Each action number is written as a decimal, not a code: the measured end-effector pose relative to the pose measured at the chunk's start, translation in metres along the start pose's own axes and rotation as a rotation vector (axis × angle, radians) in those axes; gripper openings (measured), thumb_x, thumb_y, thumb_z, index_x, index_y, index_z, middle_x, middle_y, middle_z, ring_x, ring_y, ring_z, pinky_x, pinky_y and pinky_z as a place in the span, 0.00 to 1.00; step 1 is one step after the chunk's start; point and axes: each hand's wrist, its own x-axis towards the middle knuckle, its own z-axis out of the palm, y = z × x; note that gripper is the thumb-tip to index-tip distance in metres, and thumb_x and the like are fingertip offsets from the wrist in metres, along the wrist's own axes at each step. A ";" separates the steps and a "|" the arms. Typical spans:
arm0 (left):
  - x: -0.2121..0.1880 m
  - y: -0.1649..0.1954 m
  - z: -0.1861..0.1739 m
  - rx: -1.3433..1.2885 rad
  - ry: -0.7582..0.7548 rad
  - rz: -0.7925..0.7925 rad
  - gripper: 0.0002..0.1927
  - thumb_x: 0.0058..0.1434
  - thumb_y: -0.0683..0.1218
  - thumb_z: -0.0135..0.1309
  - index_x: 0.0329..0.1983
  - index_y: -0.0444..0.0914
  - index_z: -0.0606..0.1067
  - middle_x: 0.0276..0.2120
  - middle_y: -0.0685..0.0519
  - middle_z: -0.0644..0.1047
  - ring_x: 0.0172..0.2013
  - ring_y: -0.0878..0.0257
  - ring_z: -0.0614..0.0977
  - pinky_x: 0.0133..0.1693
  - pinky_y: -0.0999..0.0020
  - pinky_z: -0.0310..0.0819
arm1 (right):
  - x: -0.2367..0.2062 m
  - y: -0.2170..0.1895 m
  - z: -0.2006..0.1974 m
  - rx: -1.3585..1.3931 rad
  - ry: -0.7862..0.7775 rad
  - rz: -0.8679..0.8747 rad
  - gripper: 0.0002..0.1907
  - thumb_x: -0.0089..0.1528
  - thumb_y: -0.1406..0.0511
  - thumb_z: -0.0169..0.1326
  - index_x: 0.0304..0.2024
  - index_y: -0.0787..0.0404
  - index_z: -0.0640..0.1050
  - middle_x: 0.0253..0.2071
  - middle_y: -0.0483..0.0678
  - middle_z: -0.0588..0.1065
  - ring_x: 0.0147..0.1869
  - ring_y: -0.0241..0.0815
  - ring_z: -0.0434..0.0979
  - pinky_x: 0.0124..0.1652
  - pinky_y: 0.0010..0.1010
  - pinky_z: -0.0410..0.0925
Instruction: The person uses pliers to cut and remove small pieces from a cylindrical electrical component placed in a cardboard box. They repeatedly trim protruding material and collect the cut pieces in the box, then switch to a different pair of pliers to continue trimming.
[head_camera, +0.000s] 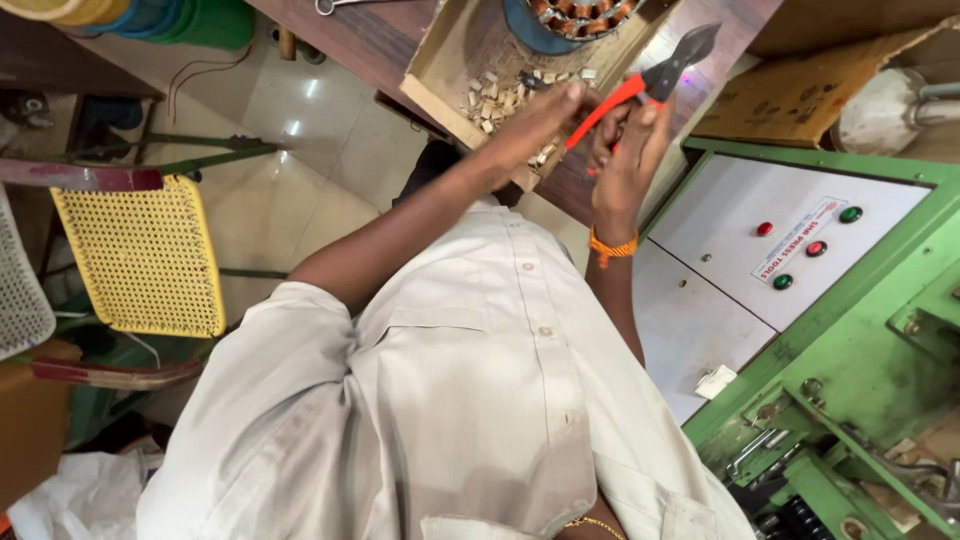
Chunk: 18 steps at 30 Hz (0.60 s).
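Observation:
My left hand (535, 125) and my right hand (628, 150) meet over the edge of a brown table (370, 40). Both grip orange-handled cutting pliers (655, 78), whose black jaws point up and to the right. My left fingers close on the lower handle; my right hand, with an orange thread at the wrist, wraps the handles from the right. Just beyond the hands lies a shallow cardboard tray (440, 75) holding several small tan scraps (495, 100). A round blue motor part with copper windings (575, 15) sits at the tray's far end.
A green machine (860, 340) with a white panel of red and green buttons (790, 235) stands at my right. A torn cardboard sheet (800, 90) lies behind it. A yellow mesh chair (140, 255) is on the tiled floor at left.

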 end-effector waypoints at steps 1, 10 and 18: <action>0.000 -0.016 0.014 -0.235 0.079 -0.197 0.20 0.75 0.60 0.37 0.52 0.44 0.74 0.42 0.62 0.79 0.43 0.72 0.79 0.45 0.71 0.73 | 0.002 0.000 0.001 -0.204 0.069 -0.152 0.17 0.77 0.56 0.39 0.64 0.56 0.66 0.34 0.42 0.68 0.30 0.29 0.63 0.31 0.24 0.59; -0.004 -0.058 0.028 0.159 0.222 -0.173 0.34 0.75 0.66 0.33 0.19 0.41 0.62 0.15 0.62 0.59 0.18 0.68 0.62 0.21 0.68 0.54 | -0.001 -0.034 -0.027 -0.749 -0.027 -0.242 0.16 0.82 0.58 0.46 0.56 0.65 0.75 0.31 0.43 0.65 0.30 0.29 0.62 0.32 0.24 0.59; -0.023 0.031 -0.024 0.758 0.371 0.493 0.25 0.78 0.61 0.42 0.41 0.37 0.74 0.26 0.51 0.75 0.28 0.55 0.79 0.33 0.59 0.71 | -0.012 -0.012 -0.020 -0.293 0.003 -0.150 0.16 0.75 0.64 0.51 0.60 0.69 0.75 0.35 0.48 0.78 0.24 0.27 0.61 0.24 0.20 0.55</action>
